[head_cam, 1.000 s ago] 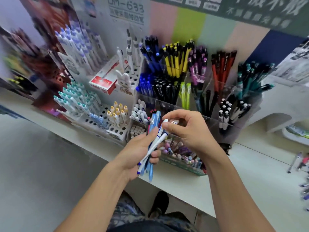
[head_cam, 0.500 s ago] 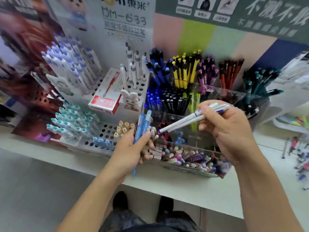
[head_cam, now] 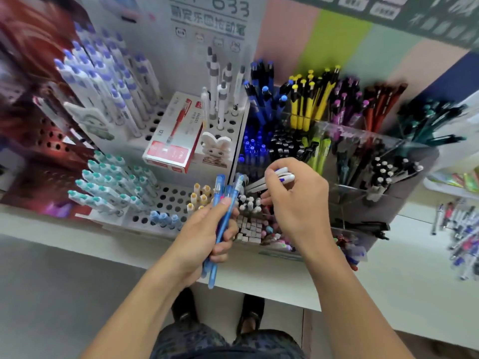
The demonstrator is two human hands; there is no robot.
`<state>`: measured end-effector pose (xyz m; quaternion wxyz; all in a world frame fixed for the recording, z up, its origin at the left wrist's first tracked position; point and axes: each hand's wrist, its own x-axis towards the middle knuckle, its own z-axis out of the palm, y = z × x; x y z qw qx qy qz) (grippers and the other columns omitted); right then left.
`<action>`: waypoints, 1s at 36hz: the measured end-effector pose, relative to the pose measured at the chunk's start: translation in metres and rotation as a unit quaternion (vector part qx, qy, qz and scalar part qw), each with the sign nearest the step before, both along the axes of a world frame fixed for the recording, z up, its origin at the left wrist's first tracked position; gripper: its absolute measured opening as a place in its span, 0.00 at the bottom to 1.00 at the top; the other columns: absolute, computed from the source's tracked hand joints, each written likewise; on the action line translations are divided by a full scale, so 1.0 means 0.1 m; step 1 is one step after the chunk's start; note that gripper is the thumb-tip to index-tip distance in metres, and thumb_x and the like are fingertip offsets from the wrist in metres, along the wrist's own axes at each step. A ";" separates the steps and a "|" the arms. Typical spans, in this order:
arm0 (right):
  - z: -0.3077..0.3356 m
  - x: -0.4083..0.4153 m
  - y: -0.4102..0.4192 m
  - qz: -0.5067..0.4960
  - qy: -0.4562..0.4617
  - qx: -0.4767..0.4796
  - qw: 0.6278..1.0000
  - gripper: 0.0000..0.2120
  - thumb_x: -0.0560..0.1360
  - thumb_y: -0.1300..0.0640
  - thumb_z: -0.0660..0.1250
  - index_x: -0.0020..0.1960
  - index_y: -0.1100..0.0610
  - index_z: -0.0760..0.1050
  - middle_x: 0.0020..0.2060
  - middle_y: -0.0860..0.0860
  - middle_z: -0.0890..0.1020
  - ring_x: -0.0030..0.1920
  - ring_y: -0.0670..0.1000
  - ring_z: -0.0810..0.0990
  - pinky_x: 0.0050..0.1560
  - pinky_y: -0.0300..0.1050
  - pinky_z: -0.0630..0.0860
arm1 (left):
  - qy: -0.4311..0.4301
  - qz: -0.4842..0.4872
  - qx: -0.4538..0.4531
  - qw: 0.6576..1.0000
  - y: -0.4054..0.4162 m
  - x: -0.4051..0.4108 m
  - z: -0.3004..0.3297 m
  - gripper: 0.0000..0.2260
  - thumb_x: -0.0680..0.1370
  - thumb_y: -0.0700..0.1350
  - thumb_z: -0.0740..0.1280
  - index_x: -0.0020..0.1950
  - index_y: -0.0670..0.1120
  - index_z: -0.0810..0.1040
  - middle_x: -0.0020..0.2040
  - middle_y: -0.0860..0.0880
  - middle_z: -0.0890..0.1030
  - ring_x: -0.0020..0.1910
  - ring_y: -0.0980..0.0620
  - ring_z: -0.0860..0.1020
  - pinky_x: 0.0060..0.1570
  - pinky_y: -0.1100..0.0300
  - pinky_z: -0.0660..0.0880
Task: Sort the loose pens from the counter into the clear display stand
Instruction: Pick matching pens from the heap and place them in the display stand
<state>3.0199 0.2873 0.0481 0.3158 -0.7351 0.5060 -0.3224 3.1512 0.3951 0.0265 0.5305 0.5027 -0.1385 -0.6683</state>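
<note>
White pens [head_cam: 281, 174] in right hand [head_cam: 293, 200]

blue pens [head_cam: 222, 218], white pens [head_cam: 274, 177], red box [head_cam: 173, 136]

Both forearms [head_cam: 344, 294] are bare to the bottom edge of the view, with no sleeve, watch or ring to be seen on the left hand [head_cam: 204, 237] or the right hand [head_cam: 295, 203]. At 6 o'clock sit dark shorts [head_cam: 223, 343] in a blue-grey mottled, camouflage-like print. Just above them, two dark shoes [head_cam: 185, 307] stand on the grey floor, details blurred.
</note>
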 end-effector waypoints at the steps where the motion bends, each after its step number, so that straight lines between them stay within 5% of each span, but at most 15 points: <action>1: -0.01 0.01 -0.02 0.009 0.015 0.002 1.000 0.05 0.79 0.55 0.66 0.46 0.51 0.79 0.40 0.49 0.81 0.39 0.53 0.84 0.41 0.57 0.81 | 0.015 0.003 -0.001 1.000 0.00 0.01 0.00 0.13 0.82 0.53 0.61 0.50 0.43 0.72 0.31 0.48 0.67 0.21 0.56 0.60 0.19 0.66 0.57; 5: -0.11 0.08 -0.03 0.056 0.124 0.004 0.991 0.05 0.80 0.54 0.67 0.51 0.54 0.80 0.46 0.51 0.80 0.44 0.54 0.80 0.45 0.48 0.75 | 0.053 -0.002 -0.017 0.998 0.01 0.03 0.03 0.09 0.83 0.48 0.60 0.53 0.42 0.72 0.32 0.48 0.69 0.21 0.56 0.61 0.19 0.66 0.60; 9: -0.20 0.11 0.00 0.068 0.167 -0.005 0.984 0.08 0.80 0.55 0.68 0.57 0.57 0.79 0.49 0.54 0.81 0.49 0.54 0.78 0.46 0.45 0.70 | 0.004 -0.012 -0.020 1.000 0.02 0.05 0.05 0.09 0.83 0.46 0.61 0.58 0.41 0.73 0.34 0.47 0.74 0.22 0.55 0.65 0.20 0.66 0.63; 13: -0.23 0.01 0.04 0.059 0.104 -0.009 0.993 0.10 0.78 0.51 0.72 0.57 0.54 0.81 0.45 0.49 0.81 0.40 0.44 0.77 0.41 0.37 0.72 | -0.052 -0.001 -0.018 0.998 0.00 0.05 0.04 0.13 0.82 0.47 0.63 0.62 0.40 0.75 0.35 0.45 0.79 0.24 0.53 0.70 0.21 0.64 0.67; 19: -0.28 -0.14 0.02 0.058 0.052 -0.064 0.995 0.03 0.76 0.60 0.74 0.48 0.57 0.87 0.40 0.49 0.85 0.41 0.44 0.80 0.44 0.35 0.75 | -0.086 -0.014 -0.017 0.996 -0.01 0.00 0.01 0.11 0.82 0.46 0.65 0.60 0.40 0.75 0.36 0.45 0.80 0.22 0.55 0.66 0.19 0.65 0.63; 23: -0.18 -0.17 0.05 0.044 0.007 -0.006 0.999 0.06 0.78 0.61 0.71 0.49 0.55 0.87 0.40 0.46 0.86 0.41 0.42 0.82 0.38 0.29 0.74 | -0.098 -0.052 -0.041 0.993 -0.05 -0.06 0.03 0.09 0.81 0.46 0.65 0.57 0.43 0.71 0.35 0.43 0.79 0.21 0.54 0.64 0.19 0.65 0.61; 26: -0.03 -0.28 0.07 0.043 -0.058 0.093 0.993 0.16 0.82 0.56 0.66 0.37 0.57 0.81 0.28 0.42 0.77 0.29 0.43 0.73 0.32 0.38 0.69 | -0.063 -0.065 -0.057 0.994 -0.12 -0.13 0.08 0.14 0.77 0.49 0.68 0.56 0.43 0.71 0.34 0.43 0.78 0.20 0.55 0.64 0.18 0.66 0.61; 30: 0.06 -0.46 0.11 0.054 -0.217 0.321 0.920 0.21 0.81 0.47 0.67 0.45 0.66 0.80 0.24 0.54 0.68 0.27 0.54 0.66 0.27 0.43 0.61 | -0.040 -0.146 -0.074 0.986 -0.22 -0.27 0.13 0.09 0.76 0.48 0.69 0.56 0.51 0.77 0.35 0.43 0.76 0.21 0.54 0.65 0.19 0.66 0.62; 33: 0.05 -0.55 0.18 0.067 -0.241 0.370 0.895 0.15 0.75 0.45 0.72 0.41 0.57 0.82 0.29 0.63 0.77 0.27 0.59 0.72 0.25 0.44 0.70 | -0.084 -0.226 -0.074 0.968 -0.27 -0.41 0.15 0.11 0.80 0.44 0.69 0.60 0.46 0.72 0.34 0.46 0.77 0.22 0.51 0.70 0.20 0.63 0.68; 36: 0.00 -0.65 0.18 0.048 -0.224 0.357 0.905 0.11 0.73 0.49 0.72 0.42 0.57 0.82 0.32 0.65 0.79 0.23 0.52 0.73 0.25 0.43 0.70 | -0.128 -0.261 -0.067 0.954 -0.29 -0.53 0.13 0.11 0.80 0.45 0.69 0.58 0.44 0.71 0.34 0.46 0.76 0.24 0.50 0.73 0.23 0.59 0.72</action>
